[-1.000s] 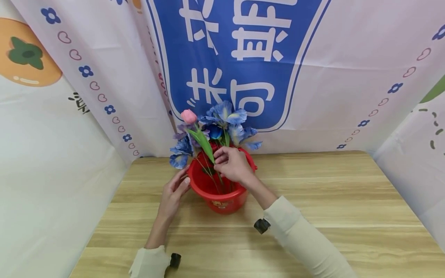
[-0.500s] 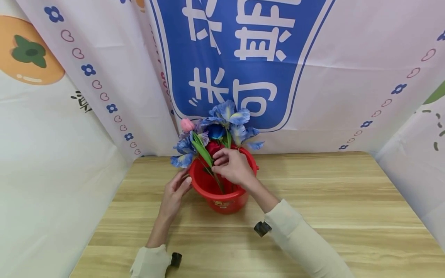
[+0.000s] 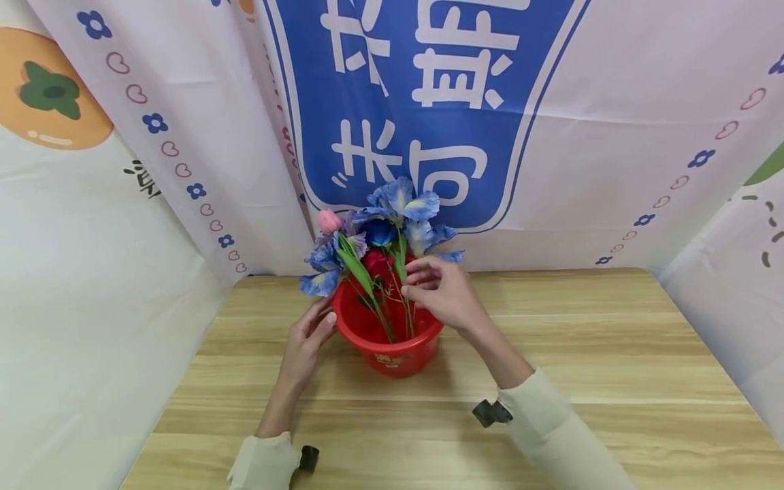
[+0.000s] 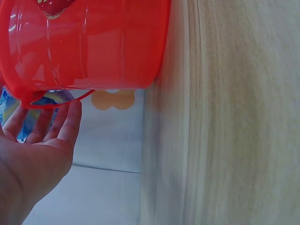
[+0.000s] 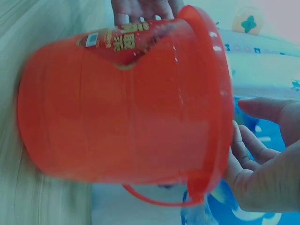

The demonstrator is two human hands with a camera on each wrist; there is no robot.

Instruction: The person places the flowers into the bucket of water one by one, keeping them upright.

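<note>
A red plastic bucket stands on the table with several artificial flowers leaning in it. Among them are a pink tulip with a long green leaf, blue irises, a dark blue flower and a red one. My left hand rests against the bucket's left side near the rim; in the left wrist view its extended fingers reach to the thin handle. Over the right rim hovers my right hand, thumb and fingers apart, beside the stems and a green leaf.
Behind the bucket hangs a white cloth with a blue printed panel, close to the flower heads. The wooden table extends to both sides. Each sleeve cuff has a small black camera near it.
The pink tulip sank lower into the bucket while my right hand held its stem. My right hand has since let go and moved right. My left hand stays at the bucket.
</note>
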